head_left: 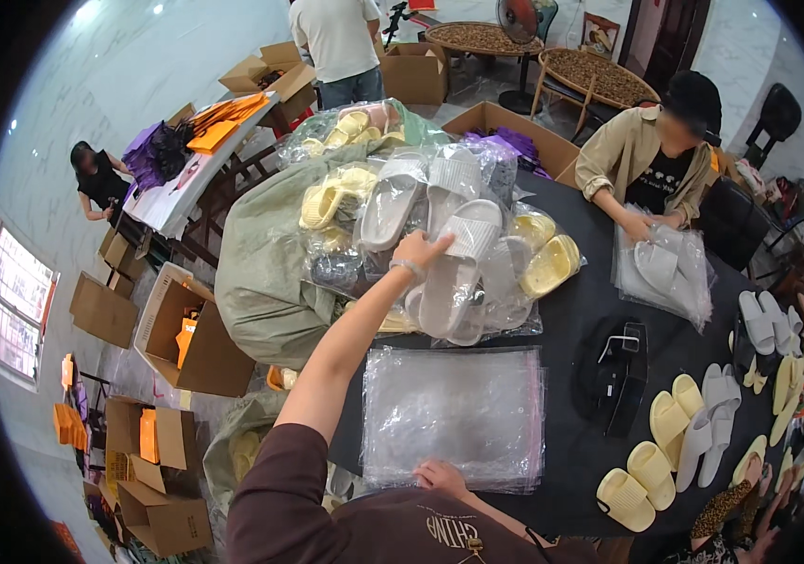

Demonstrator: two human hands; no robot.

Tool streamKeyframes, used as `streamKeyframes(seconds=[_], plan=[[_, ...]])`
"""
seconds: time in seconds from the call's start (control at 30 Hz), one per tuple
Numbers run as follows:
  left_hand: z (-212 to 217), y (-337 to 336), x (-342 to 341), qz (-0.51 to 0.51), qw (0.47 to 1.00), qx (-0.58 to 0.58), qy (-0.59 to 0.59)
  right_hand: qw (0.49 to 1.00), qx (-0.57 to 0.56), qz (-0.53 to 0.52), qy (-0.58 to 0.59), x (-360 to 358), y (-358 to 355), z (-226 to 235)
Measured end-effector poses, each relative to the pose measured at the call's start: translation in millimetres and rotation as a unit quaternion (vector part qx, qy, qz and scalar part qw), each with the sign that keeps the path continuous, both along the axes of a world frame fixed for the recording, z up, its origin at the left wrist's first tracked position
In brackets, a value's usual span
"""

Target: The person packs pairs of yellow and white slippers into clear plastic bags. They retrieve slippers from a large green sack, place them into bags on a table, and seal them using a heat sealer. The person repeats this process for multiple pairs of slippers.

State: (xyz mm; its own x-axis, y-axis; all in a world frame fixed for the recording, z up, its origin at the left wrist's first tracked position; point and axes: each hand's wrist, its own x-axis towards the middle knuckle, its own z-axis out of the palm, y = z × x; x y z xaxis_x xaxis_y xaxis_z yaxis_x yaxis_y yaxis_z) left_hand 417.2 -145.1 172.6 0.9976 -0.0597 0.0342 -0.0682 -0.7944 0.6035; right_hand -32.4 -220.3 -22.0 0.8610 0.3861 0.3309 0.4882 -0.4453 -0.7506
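Observation:
My left hand reaches across to a pile of bagged slippers and grips the edge of a grey slide slipper with a ribbed strap. Other grey slippers and pale yellow slippers lie around it, many in clear plastic. Close to my body, a stack of clear plastic bags lies flat on the black-covered table. My right hand rests on the near edge of that stack, its fingers lying on the plastic.
Across the table at right, a person handles bagged slippers. A black stand and loose yellow slippers are to my right. A large green sack bulges at left, beside open cardboard boxes. Other people stand farther back.

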Motion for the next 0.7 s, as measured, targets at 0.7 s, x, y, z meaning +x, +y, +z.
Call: streamKeyframes(seconds=[0.7], plan=[[-21.8, -169.7, 46.7, 0.096, 0.834, -0.537, 0.08, 1.0, 0.005, 0.001, -0.019, 1.5, -7.6, 8.0]])
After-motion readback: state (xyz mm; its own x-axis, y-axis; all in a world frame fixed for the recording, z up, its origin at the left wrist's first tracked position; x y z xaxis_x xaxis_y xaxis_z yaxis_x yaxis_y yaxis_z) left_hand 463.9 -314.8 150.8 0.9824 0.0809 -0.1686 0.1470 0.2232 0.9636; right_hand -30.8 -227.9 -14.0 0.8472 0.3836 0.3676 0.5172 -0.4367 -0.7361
